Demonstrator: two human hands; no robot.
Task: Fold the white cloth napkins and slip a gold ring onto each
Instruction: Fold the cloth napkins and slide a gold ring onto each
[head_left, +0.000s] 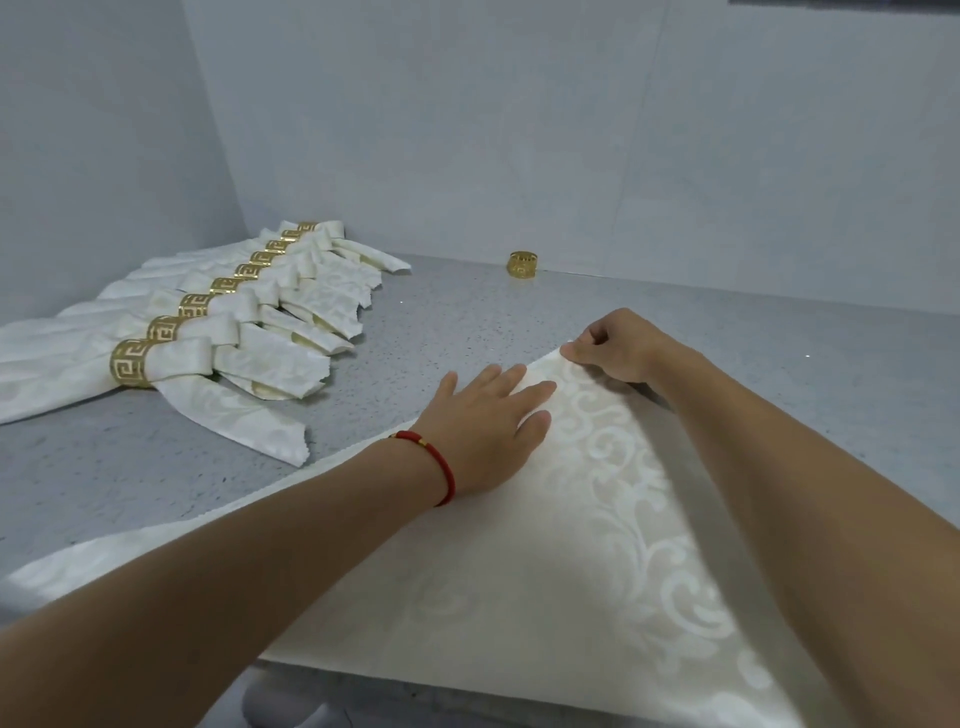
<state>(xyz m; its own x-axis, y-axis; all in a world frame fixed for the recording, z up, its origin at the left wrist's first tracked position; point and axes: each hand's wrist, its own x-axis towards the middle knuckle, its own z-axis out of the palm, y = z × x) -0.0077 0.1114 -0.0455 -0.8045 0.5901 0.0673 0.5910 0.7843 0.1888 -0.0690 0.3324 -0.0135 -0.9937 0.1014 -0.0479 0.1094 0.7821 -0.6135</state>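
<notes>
The white damask napkin (519, 561) lies folded into a triangle on the grey speckled table (441, 312); the left hand (483, 421) presses flat, fingers straight, near the napkin's far corner; the right hand (618, 345) pinches that corner; a loose gold ring (522, 264) stands beyond the napkin; a row of ringed napkins (208, 322) lies left of it.

Both forearms are cut off by the bottom and right edges. The flat napkin (519, 571) is cut by the bottom edge at lower right, and part of it is hidden under the left hand (483, 421) and both arms. The napkin corner is pinched by the right hand (618, 345); the fingertips there are curled under and mostly hidden. The row of ringed napkins (218, 322) is cut off by the left edge; far rings are too small for the pattern to be read. The loose gold ring (522, 264) is small, its detail blurred. A rounded grey shape (280, 701) at the bottom edge cannot be identified.
</notes>
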